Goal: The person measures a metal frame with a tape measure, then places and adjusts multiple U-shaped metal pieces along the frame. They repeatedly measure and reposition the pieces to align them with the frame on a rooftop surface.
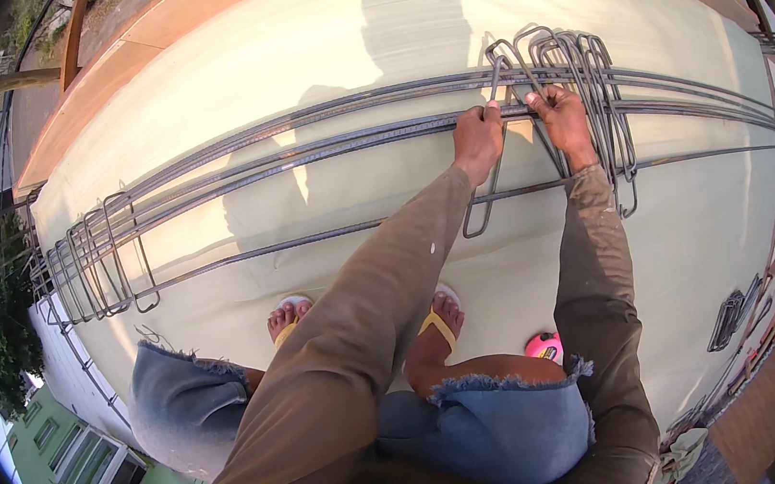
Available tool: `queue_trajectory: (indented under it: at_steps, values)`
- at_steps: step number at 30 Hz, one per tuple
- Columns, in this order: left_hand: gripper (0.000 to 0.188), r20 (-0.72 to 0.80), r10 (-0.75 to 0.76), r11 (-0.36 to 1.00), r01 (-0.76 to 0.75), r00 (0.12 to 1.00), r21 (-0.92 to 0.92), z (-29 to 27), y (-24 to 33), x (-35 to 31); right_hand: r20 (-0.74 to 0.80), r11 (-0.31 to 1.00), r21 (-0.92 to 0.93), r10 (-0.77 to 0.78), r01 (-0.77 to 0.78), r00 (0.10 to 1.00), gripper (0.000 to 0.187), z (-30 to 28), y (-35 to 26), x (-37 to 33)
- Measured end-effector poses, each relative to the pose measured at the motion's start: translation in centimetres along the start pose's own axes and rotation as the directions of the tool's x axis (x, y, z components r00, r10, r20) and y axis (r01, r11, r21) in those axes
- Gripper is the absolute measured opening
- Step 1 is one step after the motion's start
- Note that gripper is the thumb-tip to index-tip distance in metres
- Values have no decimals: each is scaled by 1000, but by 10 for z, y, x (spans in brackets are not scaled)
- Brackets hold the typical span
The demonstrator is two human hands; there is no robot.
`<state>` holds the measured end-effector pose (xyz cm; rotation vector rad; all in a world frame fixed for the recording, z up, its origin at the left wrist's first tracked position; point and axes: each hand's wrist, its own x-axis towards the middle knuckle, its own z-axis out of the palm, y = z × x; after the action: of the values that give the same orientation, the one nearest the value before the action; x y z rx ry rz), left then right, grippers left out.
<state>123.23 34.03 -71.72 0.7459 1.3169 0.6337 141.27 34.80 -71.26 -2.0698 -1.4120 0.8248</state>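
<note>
Several long ribbed steel reinforcing bars (356,139) run from left to right in front of me, over a pale surface. My left hand (480,143) is closed around one side of a tilted rectangular steel stirrup (489,205), which encircles bars. Just to its right, my right hand (565,123) grips another slanted stirrup (550,147) between thumb and fingers. Beside that hand, a bunch of stirrups (619,131) hangs crowded together on the bars. Where exactly the fingers meet the steel is partly hidden by the hands.
More stirrups (138,244) stand spaced along the bars' left end. A pink tape measure (544,347) lies by my sandalled foot (442,317). Loose stirrups (728,320) lie at the right. An orange-brown edge board (168,27) borders the far side; a green building (96,471) stands lower left.
</note>
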Motion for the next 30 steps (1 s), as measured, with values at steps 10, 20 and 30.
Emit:
queue_trajectory:
  at_steps: [10,20,30]
  values:
    - [42,-129,64,996,-56,990,66,16,23,-26,-32,968,168,192,-184,981,48,2,-24,-4]
    - [45,-160,212,974,-195,964,114,15,19,-30,-88,917,275,324,-290,942,51,8,-14,-9]
    - [42,-38,173,965,-162,984,204,24,30,-30,-47,966,125,234,-227,971,51,4,-8,-3]
